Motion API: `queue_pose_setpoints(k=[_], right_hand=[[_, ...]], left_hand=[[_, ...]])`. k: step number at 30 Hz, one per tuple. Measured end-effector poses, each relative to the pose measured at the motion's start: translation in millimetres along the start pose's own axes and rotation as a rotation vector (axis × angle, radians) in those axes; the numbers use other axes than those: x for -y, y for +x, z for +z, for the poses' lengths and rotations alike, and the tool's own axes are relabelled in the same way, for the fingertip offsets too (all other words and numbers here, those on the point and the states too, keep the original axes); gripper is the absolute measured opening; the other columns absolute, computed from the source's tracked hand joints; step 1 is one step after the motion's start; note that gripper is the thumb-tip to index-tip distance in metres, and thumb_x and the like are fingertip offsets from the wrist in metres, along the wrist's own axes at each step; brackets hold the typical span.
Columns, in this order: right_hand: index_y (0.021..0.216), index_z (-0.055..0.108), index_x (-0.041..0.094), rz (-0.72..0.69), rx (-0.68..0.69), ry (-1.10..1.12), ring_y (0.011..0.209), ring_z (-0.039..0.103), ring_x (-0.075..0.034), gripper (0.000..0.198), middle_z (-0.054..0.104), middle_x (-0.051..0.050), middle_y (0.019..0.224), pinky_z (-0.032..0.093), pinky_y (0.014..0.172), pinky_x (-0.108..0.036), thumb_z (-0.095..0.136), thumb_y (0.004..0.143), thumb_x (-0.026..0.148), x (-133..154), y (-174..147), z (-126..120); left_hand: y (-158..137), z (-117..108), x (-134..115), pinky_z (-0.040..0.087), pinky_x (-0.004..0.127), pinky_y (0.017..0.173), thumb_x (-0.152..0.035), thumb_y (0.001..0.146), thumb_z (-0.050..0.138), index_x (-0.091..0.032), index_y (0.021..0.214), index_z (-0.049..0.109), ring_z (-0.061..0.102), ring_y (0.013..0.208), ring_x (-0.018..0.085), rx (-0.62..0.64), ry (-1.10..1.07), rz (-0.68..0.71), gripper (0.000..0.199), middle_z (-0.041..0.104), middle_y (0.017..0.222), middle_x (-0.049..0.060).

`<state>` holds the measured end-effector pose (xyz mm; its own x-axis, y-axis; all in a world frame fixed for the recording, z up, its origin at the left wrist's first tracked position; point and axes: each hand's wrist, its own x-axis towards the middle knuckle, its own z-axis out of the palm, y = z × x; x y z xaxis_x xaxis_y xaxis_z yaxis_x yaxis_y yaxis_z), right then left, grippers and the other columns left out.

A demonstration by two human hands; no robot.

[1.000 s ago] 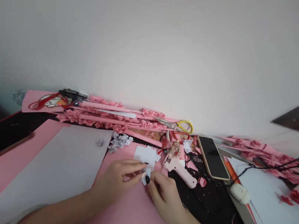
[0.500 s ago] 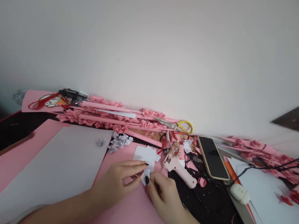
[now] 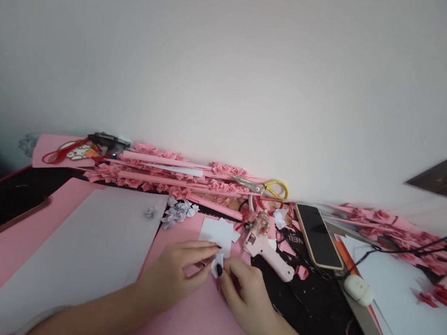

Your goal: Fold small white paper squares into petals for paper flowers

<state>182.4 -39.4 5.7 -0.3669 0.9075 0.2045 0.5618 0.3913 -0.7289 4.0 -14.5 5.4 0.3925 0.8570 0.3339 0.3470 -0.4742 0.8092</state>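
Between my fingertips is a small piece of white paper [image 3: 216, 263], held above the pink sheet [image 3: 209, 322]. My left hand [image 3: 179, 267] pinches it from the left, its fingers partly bent. From the right, my right hand [image 3: 245, 291] grips the same piece between thumb and forefinger. Just beyond my fingers lie flat white paper squares [image 3: 216, 232]. A cluster of small folded white paper flowers [image 3: 178, 212] sits to the left of these, and one single flower [image 3: 150, 212] rests on the large white sheet [image 3: 89, 248].
A pink glue gun [image 3: 271, 256] lies right of my hands, near a phone [image 3: 318, 236] and a white earbud case [image 3: 358, 289]. Yellow-handled scissors [image 3: 274, 189] rest on pink paper flower stems [image 3: 163, 180] along the wall. Black cables [image 3: 404, 251] cross the right side.
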Motion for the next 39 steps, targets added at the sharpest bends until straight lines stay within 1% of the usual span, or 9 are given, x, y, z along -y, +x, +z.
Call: queue_pose_setpoints(k=[3,7,14,17,22,27,31,39], right_hand=[[0.066,0.035,0.021,0.002,0.002,-0.003,0.051,0.035,-0.011,0.022,0.038,0.005,0.058,0.026,0.050,-0.023,0.041,0.083,0.009,0,0,0],[0.065,0.034,0.021,0.012,0.008,-0.008,0.051,0.034,-0.011,0.023,0.037,0.005,0.057,0.026,0.049,-0.023,0.040,0.084,0.010,0,-1,0],[0.065,0.034,0.021,-0.006,0.005,-0.011,0.050,0.034,-0.011,0.023,0.036,0.005,0.058,0.026,0.049,-0.023,0.040,0.083,0.009,1,-1,0],[0.066,0.035,0.021,-0.017,0.018,-0.008,0.051,0.035,-0.011,0.022,0.037,0.005,0.058,0.026,0.050,-0.023,0.041,0.083,0.009,1,-2,0],[0.067,0.034,0.021,-0.013,0.025,-0.008,0.051,0.034,-0.010,0.022,0.036,0.005,0.058,0.026,0.050,-0.023,0.040,0.084,0.009,3,-2,-1],[0.068,0.037,0.021,-0.051,0.032,-0.021,0.050,0.035,-0.010,0.020,0.038,0.005,0.059,0.026,0.049,-0.023,0.040,0.085,0.009,3,-1,-2],[0.068,0.039,0.021,-0.056,0.019,-0.013,0.048,0.034,-0.010,0.020,0.038,0.005,0.057,0.026,0.047,-0.022,0.041,0.085,0.009,3,-2,-2],[0.071,0.043,0.020,-0.026,-0.002,0.003,0.050,0.037,-0.011,0.018,0.041,0.005,0.058,0.028,0.049,-0.023,0.041,0.086,0.011,0,-3,-1]], left_hand=[[-1,1,1,0.056,0.027,0.081,-0.013,0.079,0.053,-0.016,0.106,0.068,0.069,0.089,0.019,-0.003,0.005,-0.006,0.031,0.072,0.103,0.008],[-2,2,2,0.056,0.025,0.076,-0.011,0.076,0.053,-0.018,0.104,0.066,0.069,0.079,0.017,-0.013,-0.012,-0.054,0.031,0.073,0.094,0.005],[-1,-1,-2,0.052,0.024,0.075,-0.007,0.074,0.049,-0.020,0.095,0.062,0.067,0.079,0.015,0.016,-0.103,-0.104,0.028,0.070,0.089,0.002],[1,-1,-3,0.052,0.024,0.076,-0.007,0.074,0.049,-0.020,0.091,0.060,0.066,0.081,0.016,0.033,-0.205,-0.164,0.023,0.069,0.087,0.002],[4,1,-3,0.052,0.026,0.077,-0.009,0.074,0.049,-0.019,0.085,0.057,0.065,0.084,0.017,0.047,-0.383,-0.303,0.017,0.068,0.087,0.003],[4,3,1,0.050,0.025,0.074,-0.010,0.076,0.049,-0.020,0.087,0.056,0.065,0.084,0.016,0.046,-0.485,-0.356,0.016,0.066,0.084,0.001],[4,3,1,0.050,0.025,0.074,-0.014,0.079,0.051,-0.019,0.087,0.059,0.065,0.082,0.016,0.068,-0.488,-0.380,0.012,0.066,0.081,0.001],[3,5,7,0.052,0.027,0.073,-0.019,0.078,0.057,-0.017,0.080,0.066,0.067,0.079,0.017,-0.006,-0.450,-0.393,0.009,0.072,0.082,0.003]])
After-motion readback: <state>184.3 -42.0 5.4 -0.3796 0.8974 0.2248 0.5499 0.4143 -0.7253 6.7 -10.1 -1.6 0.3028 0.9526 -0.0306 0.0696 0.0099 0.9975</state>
